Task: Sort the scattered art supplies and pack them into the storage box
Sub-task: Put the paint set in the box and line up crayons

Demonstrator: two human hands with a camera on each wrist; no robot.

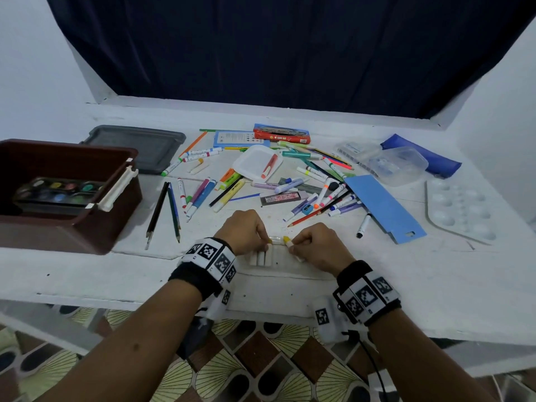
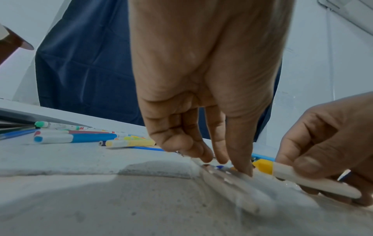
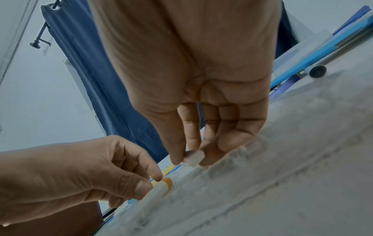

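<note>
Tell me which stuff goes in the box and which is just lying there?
For the job: storage box, paint set, markers, pencils, crayons, yellow crayon in right hand.
Just lying about: curtain, floor tiles.

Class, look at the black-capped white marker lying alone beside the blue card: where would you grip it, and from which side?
Grip the black-capped marker mid-barrel, coming from above with thumb and finger across it. It lies flat on the table, its left side free; the blue card sits close on its right.
</note>
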